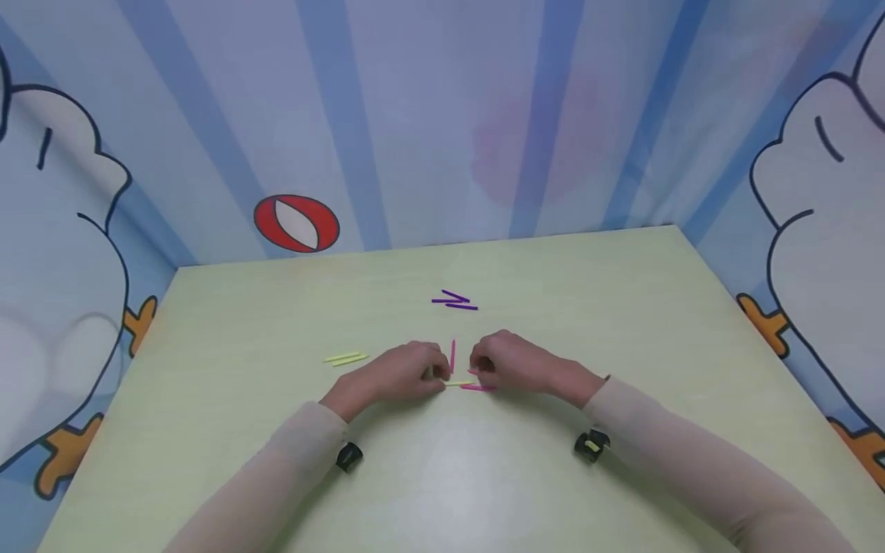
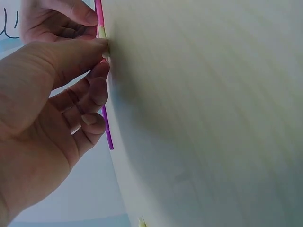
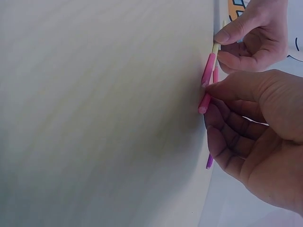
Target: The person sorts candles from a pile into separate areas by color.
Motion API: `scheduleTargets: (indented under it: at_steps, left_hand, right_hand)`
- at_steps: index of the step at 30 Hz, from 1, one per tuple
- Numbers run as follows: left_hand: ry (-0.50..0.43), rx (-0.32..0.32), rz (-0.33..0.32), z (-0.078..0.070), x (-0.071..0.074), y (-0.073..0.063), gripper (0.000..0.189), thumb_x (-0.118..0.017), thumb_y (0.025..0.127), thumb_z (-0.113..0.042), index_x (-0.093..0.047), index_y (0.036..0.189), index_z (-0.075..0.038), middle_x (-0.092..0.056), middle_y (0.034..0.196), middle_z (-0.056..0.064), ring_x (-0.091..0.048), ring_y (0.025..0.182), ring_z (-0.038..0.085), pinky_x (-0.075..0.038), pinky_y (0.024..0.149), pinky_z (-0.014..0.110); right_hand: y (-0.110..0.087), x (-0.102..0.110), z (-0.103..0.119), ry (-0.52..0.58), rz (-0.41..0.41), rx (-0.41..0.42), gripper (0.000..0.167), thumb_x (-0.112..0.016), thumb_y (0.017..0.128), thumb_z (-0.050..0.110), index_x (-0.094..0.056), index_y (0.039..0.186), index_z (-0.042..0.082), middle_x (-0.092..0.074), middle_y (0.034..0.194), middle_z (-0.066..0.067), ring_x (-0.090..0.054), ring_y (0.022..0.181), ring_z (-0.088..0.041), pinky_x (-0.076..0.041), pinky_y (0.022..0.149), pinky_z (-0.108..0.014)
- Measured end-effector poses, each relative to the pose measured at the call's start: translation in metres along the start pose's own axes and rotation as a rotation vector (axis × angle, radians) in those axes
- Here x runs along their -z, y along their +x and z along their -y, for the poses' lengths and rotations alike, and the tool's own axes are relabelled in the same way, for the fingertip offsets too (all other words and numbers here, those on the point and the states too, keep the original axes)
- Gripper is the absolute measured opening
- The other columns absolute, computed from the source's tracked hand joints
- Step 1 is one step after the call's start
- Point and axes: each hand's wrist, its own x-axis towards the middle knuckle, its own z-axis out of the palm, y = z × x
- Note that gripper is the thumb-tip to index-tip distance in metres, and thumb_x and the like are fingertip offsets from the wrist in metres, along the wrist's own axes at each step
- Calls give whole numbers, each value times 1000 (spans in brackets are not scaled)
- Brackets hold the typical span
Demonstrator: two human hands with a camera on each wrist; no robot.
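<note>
head cam: R hand (image 1: 515, 362) hides most of 1 pink stick (image 1: 473, 372), L hand (image 1: 401, 374) covers pt of a yellow stick (image 1: 458, 383). sleeves (image 1: 270, 468) cut off @ btm edge. R wrist cam: purple stick (image 3: 209, 162) partly blocked by R hand.

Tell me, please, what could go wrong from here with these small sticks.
The left hand pinches a yellow stick beside a pink stick, so a slip might nudge the pink one. A second pink stick lies between that hand and the right hand, so either might brush it out of place. The right hand partly hides a third pink stick, which may make its position harder to judge.
</note>
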Motion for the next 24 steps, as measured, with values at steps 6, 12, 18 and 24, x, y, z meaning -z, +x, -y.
scheduleTargets:
  at_steps: [6, 12, 18, 24]
  left_hand:
    - [8, -15, -3, -1, -2, -1, 12, -67, 94, -10, -74, 104, -12, -64, 94, -6, -57, 84, 11, -50, 81, 29]
    - [14, -31, -16, -2, -1, -1, 13, -65, 94, -6, -75, 101, -11, -66, 92, -5, -57, 83, 11, -50, 80, 28]
    - [20, -35, -10, -2, 1, -1, 12, -66, 93, -7, -75, 98, -12, -63, 87, -6, -56, 79, 12, -49, 77, 27]
    - [41, -12, -1, -2, 3, -3, 9, -66, 93, -9, -72, 95, -14, -60, 83, -6, -55, 78, 12, -47, 74, 27]
  right_hand:
    - [0, -1, 1, 1, 11, -8, 8, -71, 87, 2, -70, 84, 10, -57, 70, 4, -48, 65, -8, -42, 61, -24]
    - [1, 0, 2, 5, 16, -12, 7, -72, 87, 2, -71, 85, 9, -59, 71, 3, -49, 65, -8, -43, 62, -24]
    - [2, 1, 3, 11, 23, -19, 7, -71, 86, 2, -71, 86, 8, -59, 71, 4, -49, 66, -8, -44, 62, -24]
    - [2, 1, 3, 19, 16, -20, 8, -69, 86, 0, -71, 86, 8, -58, 71, 4, -49, 65, -8, -43, 62, -24]
